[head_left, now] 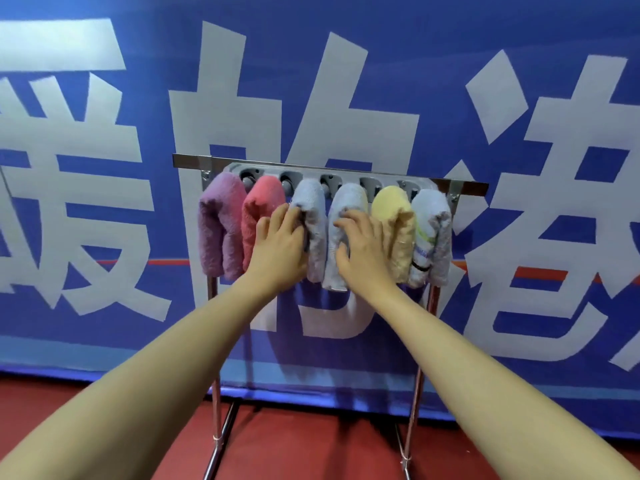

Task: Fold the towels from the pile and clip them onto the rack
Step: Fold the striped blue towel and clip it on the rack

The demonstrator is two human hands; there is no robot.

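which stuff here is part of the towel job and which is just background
Job: rack; purple towel; pink towel; two pale blue towels, which the left hand and right hand are on; yellow towel; white towel.
Background: blue banner; red floor.

Rack (pixel 460 187) feet beyond bottom edge
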